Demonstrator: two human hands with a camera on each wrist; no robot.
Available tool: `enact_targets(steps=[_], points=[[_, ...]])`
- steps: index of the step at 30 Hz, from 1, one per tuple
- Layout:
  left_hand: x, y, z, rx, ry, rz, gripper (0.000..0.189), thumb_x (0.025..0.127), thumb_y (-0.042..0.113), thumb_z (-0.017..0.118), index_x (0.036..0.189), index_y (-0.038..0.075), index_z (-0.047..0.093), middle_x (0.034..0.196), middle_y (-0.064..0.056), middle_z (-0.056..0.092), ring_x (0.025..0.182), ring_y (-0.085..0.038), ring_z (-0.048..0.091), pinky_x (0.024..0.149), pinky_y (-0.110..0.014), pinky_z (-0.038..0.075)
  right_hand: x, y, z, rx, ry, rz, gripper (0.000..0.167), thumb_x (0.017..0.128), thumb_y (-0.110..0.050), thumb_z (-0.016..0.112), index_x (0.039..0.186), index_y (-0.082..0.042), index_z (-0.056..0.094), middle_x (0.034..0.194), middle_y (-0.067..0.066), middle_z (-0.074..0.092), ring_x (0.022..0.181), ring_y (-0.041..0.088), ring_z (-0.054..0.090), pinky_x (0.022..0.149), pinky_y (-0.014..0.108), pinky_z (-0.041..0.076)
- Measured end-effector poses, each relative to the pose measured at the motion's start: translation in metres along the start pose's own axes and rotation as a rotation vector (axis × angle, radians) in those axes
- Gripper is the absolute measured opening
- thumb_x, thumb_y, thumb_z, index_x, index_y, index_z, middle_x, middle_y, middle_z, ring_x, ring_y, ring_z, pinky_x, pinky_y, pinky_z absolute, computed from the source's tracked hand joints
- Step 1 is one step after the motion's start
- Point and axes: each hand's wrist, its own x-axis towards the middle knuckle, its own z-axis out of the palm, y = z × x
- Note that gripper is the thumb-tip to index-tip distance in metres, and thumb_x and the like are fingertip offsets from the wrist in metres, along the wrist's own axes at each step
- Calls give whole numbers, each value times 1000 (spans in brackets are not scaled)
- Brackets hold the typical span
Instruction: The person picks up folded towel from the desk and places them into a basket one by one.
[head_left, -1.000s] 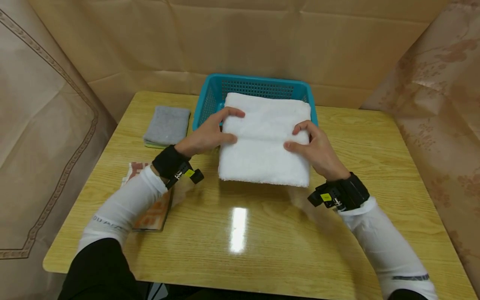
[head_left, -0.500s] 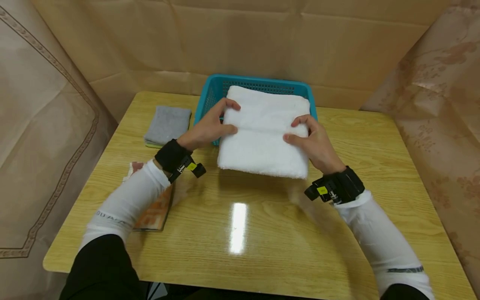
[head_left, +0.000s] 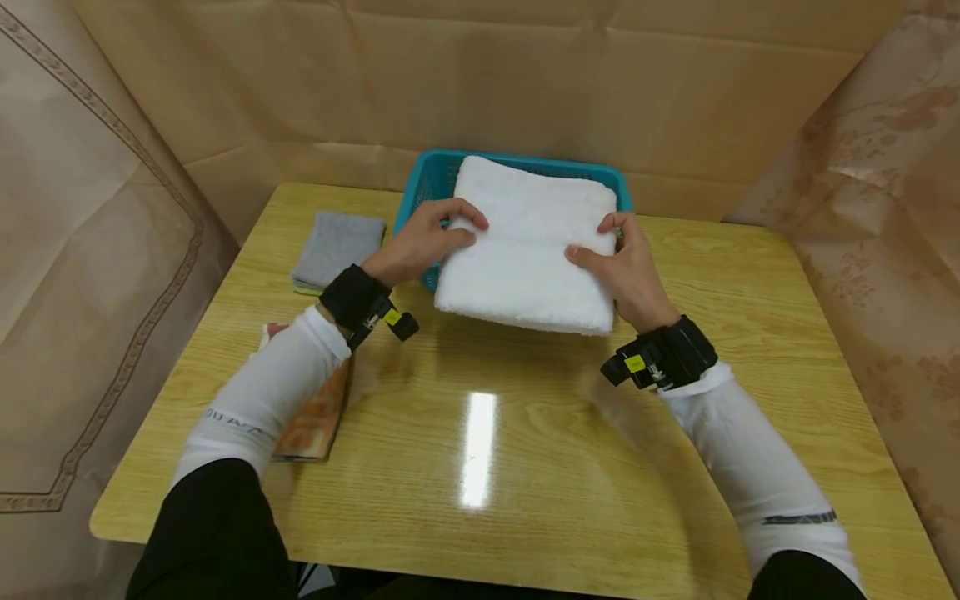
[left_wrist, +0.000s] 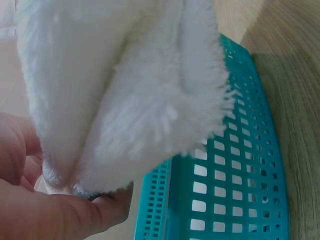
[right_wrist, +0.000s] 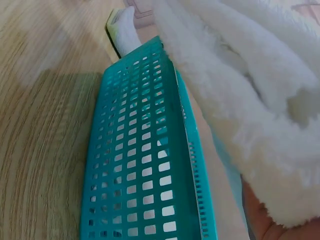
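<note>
A folded white towel (head_left: 525,250), thick and fluffy, is held up over a teal plastic basket (head_left: 423,179). My left hand (head_left: 431,237) grips its left edge, thumb on top and the other fingers partly hidden beneath. At the opposite edge my right hand (head_left: 630,271) pinches it the same way. In the left wrist view the towel's folded layers (left_wrist: 125,100) hang beside the perforated basket wall (left_wrist: 230,165). From the right wrist, the towel (right_wrist: 240,110) shows above the basket's rim, with fingers (right_wrist: 260,215) under it. The towel hides most of the basket's inside.
To the basket's left lies a folded grey cloth (head_left: 341,246) with a green edge below it. An orange patterned cloth (head_left: 311,425) is partly covered by my left forearm. The wooden table (head_left: 555,467) stands against a beige draped backdrop (head_left: 510,83).
Both hands have carried the white towel away from me, farther over the basket. Its near edge has moved back, and more of the basket is covered. Both cloths stay put.
</note>
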Motion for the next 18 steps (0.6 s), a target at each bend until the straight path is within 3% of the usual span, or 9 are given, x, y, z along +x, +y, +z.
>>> enact_targets(steps=[5,10,14,18], points=[[5,2,0,8,37,-43,23,103,9,54,124,4,62,137,-8,45,111,-26,46,90,-37,44,3,0,-1,57,18,33,30,91,-24,74,105,-22,49,121,8,44,100,26,54,74,31,52],[10,2,1,13,58,-85,29,103,10,52,131,8,58,142,-7,41,115,-27,45,94,-39,42,5,-1,-4,143,8,63,32,92,-22,72,122,-22,58,133,8,44,112,27,48,88,39,46],[12,1,0,-2,22,-93,37,103,10,52,139,12,51,146,-6,37,120,-28,44,101,-44,41,8,-1,-5,164,-1,37,40,94,-11,68,131,-21,57,146,9,37,119,29,43,96,42,41],[11,1,-1,72,-27,-63,50,97,9,60,145,13,45,150,-6,33,124,-27,42,104,-45,40,9,0,-5,179,3,36,42,93,-5,67,131,-21,57,149,8,35,121,29,42,99,42,40]])
